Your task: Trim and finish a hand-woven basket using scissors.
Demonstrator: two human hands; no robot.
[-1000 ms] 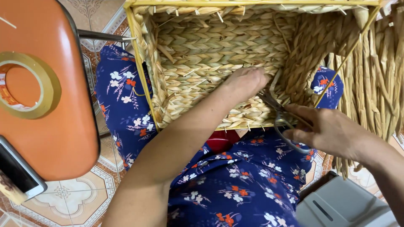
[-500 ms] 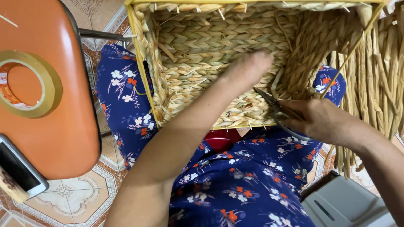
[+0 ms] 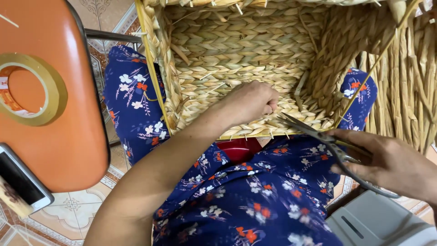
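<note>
Patterned floor tiles (image 3: 114,18) show behind a woven basket (image 3: 236,50) resting on the lap. Inside it, the left hand (image 3: 250,102) is closed in a fist on the weave. Just right of this fist, the right hand (image 3: 387,161) grips scissors (image 3: 327,141); their long axis points up-left, blades slightly apart. Far left, a yellow tape roll (image 3: 29,93) lies flat on an orange stool (image 3: 68,150).

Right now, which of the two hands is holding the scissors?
The right hand, at the lower right, grips the scissors by their handles. The left hand holds no tool; it is curled inside the woven basket.
</note>
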